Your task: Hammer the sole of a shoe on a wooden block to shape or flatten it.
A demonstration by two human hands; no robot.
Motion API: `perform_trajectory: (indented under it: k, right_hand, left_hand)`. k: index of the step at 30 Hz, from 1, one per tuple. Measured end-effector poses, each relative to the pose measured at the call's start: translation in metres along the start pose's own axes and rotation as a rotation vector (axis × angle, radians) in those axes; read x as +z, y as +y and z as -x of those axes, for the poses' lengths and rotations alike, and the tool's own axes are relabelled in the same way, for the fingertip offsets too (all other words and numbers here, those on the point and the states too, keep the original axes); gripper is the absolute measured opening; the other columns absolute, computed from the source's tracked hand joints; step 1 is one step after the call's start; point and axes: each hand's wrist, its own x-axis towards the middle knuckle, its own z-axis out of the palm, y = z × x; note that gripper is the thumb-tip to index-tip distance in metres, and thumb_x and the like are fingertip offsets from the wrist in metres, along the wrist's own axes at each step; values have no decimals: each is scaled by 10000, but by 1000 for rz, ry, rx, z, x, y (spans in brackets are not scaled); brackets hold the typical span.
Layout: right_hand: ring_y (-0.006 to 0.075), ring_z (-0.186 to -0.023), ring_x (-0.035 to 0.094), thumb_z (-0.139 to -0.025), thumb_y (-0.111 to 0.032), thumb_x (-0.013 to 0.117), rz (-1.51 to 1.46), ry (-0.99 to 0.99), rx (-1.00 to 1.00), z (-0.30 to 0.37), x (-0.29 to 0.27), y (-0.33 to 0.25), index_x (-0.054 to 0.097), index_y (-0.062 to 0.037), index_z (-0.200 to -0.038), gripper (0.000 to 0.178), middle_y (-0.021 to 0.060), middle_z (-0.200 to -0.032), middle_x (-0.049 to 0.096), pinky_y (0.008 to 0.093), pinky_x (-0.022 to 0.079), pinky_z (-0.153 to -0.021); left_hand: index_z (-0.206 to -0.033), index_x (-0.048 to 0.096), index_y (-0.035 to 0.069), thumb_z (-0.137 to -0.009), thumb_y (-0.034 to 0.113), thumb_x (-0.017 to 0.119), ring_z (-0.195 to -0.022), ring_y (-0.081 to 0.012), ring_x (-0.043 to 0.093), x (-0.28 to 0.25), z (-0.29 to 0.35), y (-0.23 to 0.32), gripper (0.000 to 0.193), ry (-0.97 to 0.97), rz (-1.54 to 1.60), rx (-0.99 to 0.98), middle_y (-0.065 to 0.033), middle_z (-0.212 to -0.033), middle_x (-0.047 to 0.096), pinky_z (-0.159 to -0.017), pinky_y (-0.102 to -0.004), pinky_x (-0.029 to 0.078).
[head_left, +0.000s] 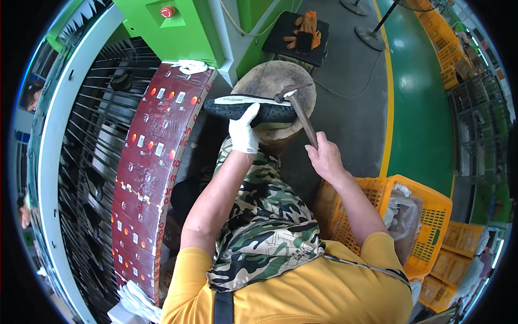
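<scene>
My left hand (244,130), in a white glove, is closed around the middle of a black shoe (276,113) with a white strip along its far edge. The shoe lies sideways over a round, worn block (264,77), its left end reaching past the block's rim. Bare, my right hand (327,157) grips the lower part of a hammer's handle (304,120). The hammer's dark head is at the right end of the shoe; whether it touches the shoe I cannot tell.
A long cardboard-covered ledge (156,162) runs along my left, beside a rack of dark rods (102,108). Orange gloves (307,24) and a dark phone-like object lie on a black stand (280,38) ahead. Yellow crates (431,216) stand at my right. A green machine (189,38) rises at front left.
</scene>
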Motion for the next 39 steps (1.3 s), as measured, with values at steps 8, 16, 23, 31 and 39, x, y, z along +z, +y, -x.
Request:
perform_trajectory:
  k: [8, 16, 23, 31, 39]
  right_hand:
    - [494, -738, 660, -938, -165, 710, 14, -42, 19, 4, 36, 27, 478, -14, -1083, 313, 254, -739, 645, 573, 509, -649]
    - [487, -718, 657, -935, -175, 706, -33, 31, 17, 10, 54, 31, 477, -17, -1079, 314, 248, -726, 642, 575, 508, -635]
    - [428, -639, 665, -932, -185, 714, -112, 74, -29, 10, 51, 34, 508, -8, -950, 272, 232, -700, 634, 534, 521, -591]
    - [90, -474, 509, -993, -137, 650, -652, -18, 383, -18, 3, -6, 543, -29, -1021, 155, 24, -719, 570, 274, 424, -429]
    - [397, -651, 669, -1018, -207, 667, -346, 282, -68, -19, -24, -48, 530, -4, -1148, 277, 207, -727, 632, 465, 511, -580]
  left_hand:
    - [-1221, 648, 62, -902, 821, 521, -844, -230, 650, -45, -24, 53, 833, 87, -212, -539, -77, -1047, 699, -840, -357, 478]
    - [-1167, 628, 57, -815, 876, 577, -887, -280, 699, -28, -74, 101, 893, 70, -630, -512, -127, -1038, 715, -776, -391, 523]
    - [-1051, 643, 69, -919, 552, 695, -662, -282, 702, -39, -64, 112, 503, -74, -625, -670, -134, -908, 735, -533, -308, 502]
    - [-1218, 688, -12, -958, 283, 641, -896, -229, 738, -41, 25, 132, 396, -6, -322, -357, -125, -1064, 757, -670, -351, 626]
    - [-1354, 573, -57, -913, 90, 617, -1137, -267, 669, -37, 85, 119, 466, -25, -235, -183, -169, -1268, 665, -965, -451, 592]
